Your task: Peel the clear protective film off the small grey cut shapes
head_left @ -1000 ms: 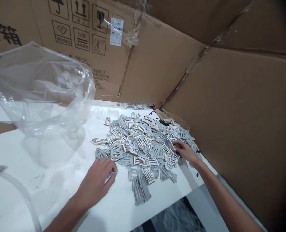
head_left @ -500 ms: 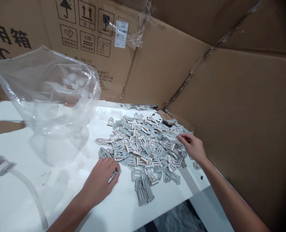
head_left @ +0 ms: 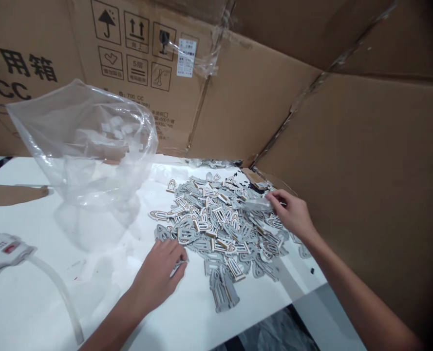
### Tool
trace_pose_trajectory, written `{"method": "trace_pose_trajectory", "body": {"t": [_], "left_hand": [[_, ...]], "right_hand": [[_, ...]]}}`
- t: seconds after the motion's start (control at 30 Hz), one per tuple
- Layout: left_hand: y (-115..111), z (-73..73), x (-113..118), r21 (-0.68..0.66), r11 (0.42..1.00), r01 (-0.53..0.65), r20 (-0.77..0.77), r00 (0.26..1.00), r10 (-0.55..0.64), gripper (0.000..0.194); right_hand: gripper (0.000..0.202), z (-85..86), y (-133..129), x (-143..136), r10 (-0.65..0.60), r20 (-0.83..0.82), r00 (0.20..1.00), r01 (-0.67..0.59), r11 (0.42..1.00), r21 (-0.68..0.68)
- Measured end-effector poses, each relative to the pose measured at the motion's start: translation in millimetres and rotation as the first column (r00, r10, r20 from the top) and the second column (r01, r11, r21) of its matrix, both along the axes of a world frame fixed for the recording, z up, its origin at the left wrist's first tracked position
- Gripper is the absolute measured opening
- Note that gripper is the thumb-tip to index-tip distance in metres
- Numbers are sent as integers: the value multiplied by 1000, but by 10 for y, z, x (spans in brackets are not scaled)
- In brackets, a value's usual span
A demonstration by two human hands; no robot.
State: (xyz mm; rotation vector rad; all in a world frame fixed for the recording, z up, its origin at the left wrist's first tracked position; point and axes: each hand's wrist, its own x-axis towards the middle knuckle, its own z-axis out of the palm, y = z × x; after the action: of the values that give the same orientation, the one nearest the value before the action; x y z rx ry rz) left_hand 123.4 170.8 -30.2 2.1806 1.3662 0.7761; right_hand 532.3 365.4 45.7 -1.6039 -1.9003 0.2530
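A heap of flat grey and white arch-shaped pieces (head_left: 216, 224) with brown edging lies on the white table (head_left: 179, 317). At the heap's right side, my right hand (head_left: 291, 212) pinches a grey piece (head_left: 256, 204), held slightly above the others and blurred. My left hand (head_left: 161, 270) rests at the heap's lower left, fingers curled round a grey piece that shows only in part between thumb and fingers. Two grey pieces (head_left: 222, 290) lie side by side at the heap's near edge.
Behind the table and on the right stand cardboard walls (head_left: 366, 170). A clear plastic bag (head_left: 92, 146) with white lumps stands at the left. Near the left edge are a power strip (head_left: 4, 251) with a pale cable and a brown cardboard scrap (head_left: 13, 195).
The view has shifted slightly, so everything appears a little further right. My right hand has lifted its grey piece slightly and turned it. My left hand keeps its place beside the heap.
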Motion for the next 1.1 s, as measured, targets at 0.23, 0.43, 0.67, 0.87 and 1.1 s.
{"method": "trace_pose_trajectory", "body": {"t": [0.23,0.43,0.67,0.87,1.1], "left_hand": [[5,9,1,12,1000,-5,-19,1000,5,11],[-8,-1,-5,22,1000,-2,-14,1000,2,10],[2,-3,-11,19,1000,-3,-10,1000,4,11],[11,2,-5,14,1000,-2,-7,1000,2,11],[-6,5,-11,12,1000,4,11,1000,-4,11]], "right_hand": [[71,-347,-243,-246,87,-169,982,-99,993,-60],[67,-489,-320,-377,160,-36,986,-162,983,-81],[64,-535,-145,-357,-27,-149,988,27,1000,0],[74,-392,16,-128,-127,-367,921,97,990,-101],[91,-581,5,-191,-66,-309,949,15,986,-164]]}}
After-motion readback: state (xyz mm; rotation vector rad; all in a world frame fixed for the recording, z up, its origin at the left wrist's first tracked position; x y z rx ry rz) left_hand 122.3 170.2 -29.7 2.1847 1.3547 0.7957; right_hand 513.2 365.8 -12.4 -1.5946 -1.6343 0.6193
